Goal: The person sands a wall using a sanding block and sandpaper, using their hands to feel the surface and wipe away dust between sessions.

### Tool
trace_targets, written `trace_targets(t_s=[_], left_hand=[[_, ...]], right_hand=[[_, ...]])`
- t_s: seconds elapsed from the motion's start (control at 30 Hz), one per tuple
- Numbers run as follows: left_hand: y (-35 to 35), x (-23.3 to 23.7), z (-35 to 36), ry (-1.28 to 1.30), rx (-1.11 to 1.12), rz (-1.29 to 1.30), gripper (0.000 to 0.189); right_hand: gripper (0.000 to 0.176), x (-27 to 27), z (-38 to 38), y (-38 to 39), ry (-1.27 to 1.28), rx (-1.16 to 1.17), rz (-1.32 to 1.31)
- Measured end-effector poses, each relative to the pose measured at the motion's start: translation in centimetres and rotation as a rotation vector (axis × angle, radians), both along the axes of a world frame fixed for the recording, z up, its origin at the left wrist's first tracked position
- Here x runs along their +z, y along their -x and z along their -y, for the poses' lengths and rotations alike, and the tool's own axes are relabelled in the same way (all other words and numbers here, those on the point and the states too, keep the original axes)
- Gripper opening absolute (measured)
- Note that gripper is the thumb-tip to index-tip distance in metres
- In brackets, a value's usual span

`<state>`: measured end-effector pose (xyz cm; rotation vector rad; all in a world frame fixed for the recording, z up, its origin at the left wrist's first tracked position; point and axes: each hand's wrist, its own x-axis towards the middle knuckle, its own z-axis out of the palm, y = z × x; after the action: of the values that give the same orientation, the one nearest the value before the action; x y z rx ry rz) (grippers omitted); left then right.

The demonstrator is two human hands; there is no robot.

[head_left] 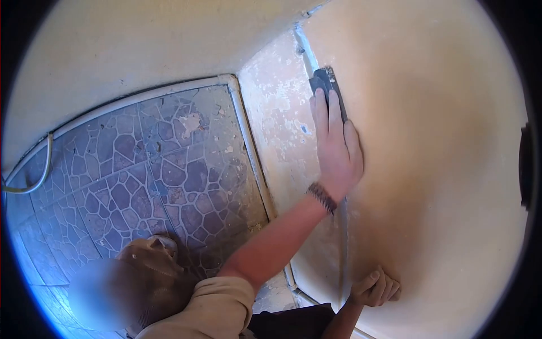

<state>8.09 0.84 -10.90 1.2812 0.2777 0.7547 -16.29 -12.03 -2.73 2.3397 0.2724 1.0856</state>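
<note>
My left hand [339, 147] reaches up along the wall, a dark bracelet [322, 198] at its wrist. Its fingers are pressed over a dark, flat tool [328, 76] held against the wall; the palm side is hidden. The tool's far end meets a pale blue-white strip [305, 48] that runs along the seam between two wall surfaces. Lower down, my right hand [375, 288] is closed in a loose fist near the wall, with nothing visible in it.
A light pipe [251, 141] runs along the base of the wall around a stone-patterned floor [132, 169]. Paint is flaking on the wall section [279, 101] left of the seam. A thin hose [45, 169] curves at far left. A brown, partly blurred shape [152, 277] fills the lower left.
</note>
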Motion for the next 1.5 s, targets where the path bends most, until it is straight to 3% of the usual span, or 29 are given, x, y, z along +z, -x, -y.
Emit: trace_targets(t_s=[0.13, 0.33, 0.47, 0.57, 0.67, 0.73, 0.8, 0.9, 1.0, 1.17, 1.27, 1.37, 1.5], left_hand=[[-9.0, 0.2, -4.1, 0.067, 0.086, 0.006, 0.05], [-2.4, 2.0, -0.4, 0.09, 0.099, -0.023, 0.049], [-11.2, 1.6, -4.5, 0.14, 0.151, -0.079, 0.05], [-7.9, 1.7, -2.0, 0.182, 0.165, 0.008, 0.051], [-2.5, 3.7, -0.1, 0.153, 0.003, -0.126, 0.056], [-5.5, 3.4, -2.0, -0.139, -0.154, -0.287, 0.065], [-7.1, 3.2, -4.0, -0.182, -0.231, -0.268, 0.07], [-7.6, 2.0, -5.4, 0.263, -0.263, -0.03, 0.072], [-4.3, 0.2, -6.2, 0.24, -0.375, 0.065, 0.071], [-4.7, -2.3, -4.6, -0.132, -0.077, -0.024, 0.064], [-6.0, -3.5, -3.9, -0.156, 0.049, 0.138, 0.074], [-4.7, -3.4, -4.1, -0.068, -0.191, 0.223, 0.092], [-3.5, -4.2, -5.9, -0.241, -0.319, 0.29, 0.118]], right_hand=[[0.022, 0.0, -0.2, 0.4, -0.006, -0.015, -0.038], [0.022, -0.2, 0.1, -0.2, 0.005, 0.013, -0.008], [0.022, 0.1, 0.2, 0.4, 0.012, -0.001, -0.043], [0.02, 0.0, -0.4, 0.7, 0.018, -0.025, -0.034], [0.019, -0.2, 0.1, 0.3, 0.024, 0.002, -0.036], [0.019, -0.2, 0.5, 0.6, 0.031, 0.012, -0.068], [0.018, -0.8, 0.4, 1.4, 0.033, -0.001, -0.123], [0.016, -0.7, -0.3, 1.8, 0.037, -0.037, -0.195], [0.014, 2.6, -1.9, 0.7, -0.236, 0.049, -0.286], [0.016, 9.5, -2.6, -3.5, -0.046, 0.068, -0.075], [0.019, 10.8, -2.2, -4.7, 0.1, 0.069, 0.005], [0.018, 10.4, -2.1, -5.0, 0.194, 0.057, -0.013], [0.015, 10.0, -2.3, -5.4, 0.223, 0.033, 0.004]])
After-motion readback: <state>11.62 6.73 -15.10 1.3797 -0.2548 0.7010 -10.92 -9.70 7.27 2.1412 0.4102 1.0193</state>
